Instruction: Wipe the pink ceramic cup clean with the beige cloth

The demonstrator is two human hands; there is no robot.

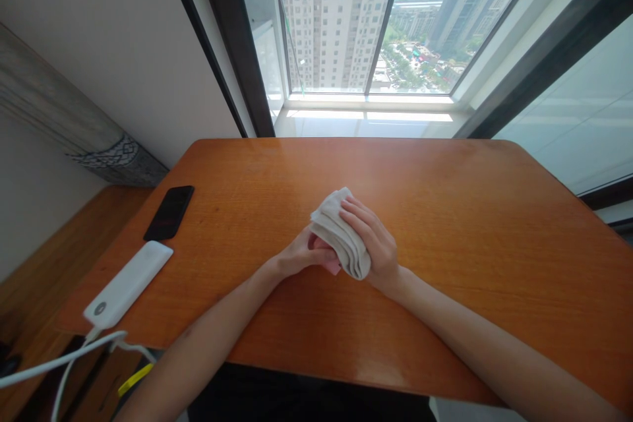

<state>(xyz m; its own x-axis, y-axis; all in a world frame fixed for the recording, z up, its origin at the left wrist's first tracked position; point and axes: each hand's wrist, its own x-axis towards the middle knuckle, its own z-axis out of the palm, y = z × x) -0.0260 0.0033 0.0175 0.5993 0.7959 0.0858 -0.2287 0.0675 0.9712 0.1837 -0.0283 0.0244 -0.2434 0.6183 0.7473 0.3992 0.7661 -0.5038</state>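
A folded grey-white cloth [336, 231] is held just above the middle of the table, its layers showing along the lower edge. My right hand [376, 244] is closed on it, fingers laid over its top and right side. Beneath the cloth, my left hand [304, 254] is closed round a small pink object [332, 266]. The cloth covers most of that object, so its kind cannot be made out. Cloth and pink object touch or nearly touch.
The orange-brown wooden table [469, 244] spreads around both hands. On its left side lie a black phone [169, 212] and a white power bank [128, 285] with a white cable [64, 359] plugged in. A window [366, 33] stands beyond the far edge.
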